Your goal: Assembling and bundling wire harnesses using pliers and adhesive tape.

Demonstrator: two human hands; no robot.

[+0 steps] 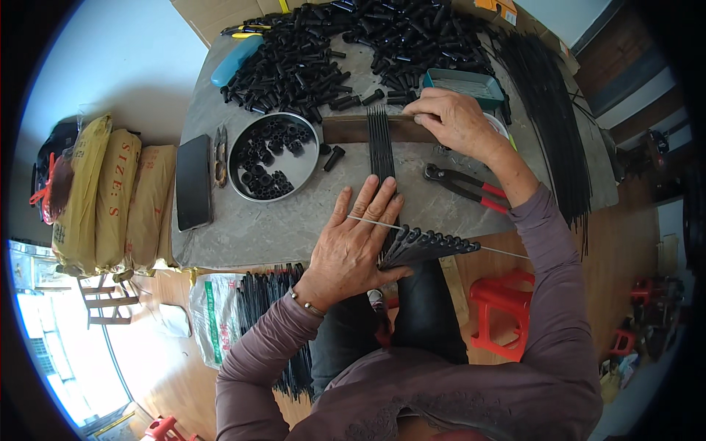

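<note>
My left hand lies palm down with fingers stretched on a row of thin black rods. The rods run over a brown wooden bar. Toward my lap their near ends fan out, with knobbed tips strung on a thin pale wire that also passes over my left fingers. My right hand is at the right part of the bar, fingers curled and thumb drawn in. Whatever sits between those fingertips is too small to make out. A round metal dish of small black rings stands left of the bar.
Black plastic pegs are heaped along the table's far side. Red-handled pincers, a teal tray and long black rods lie rightward. A phone lies left; a red stool stands below the table.
</note>
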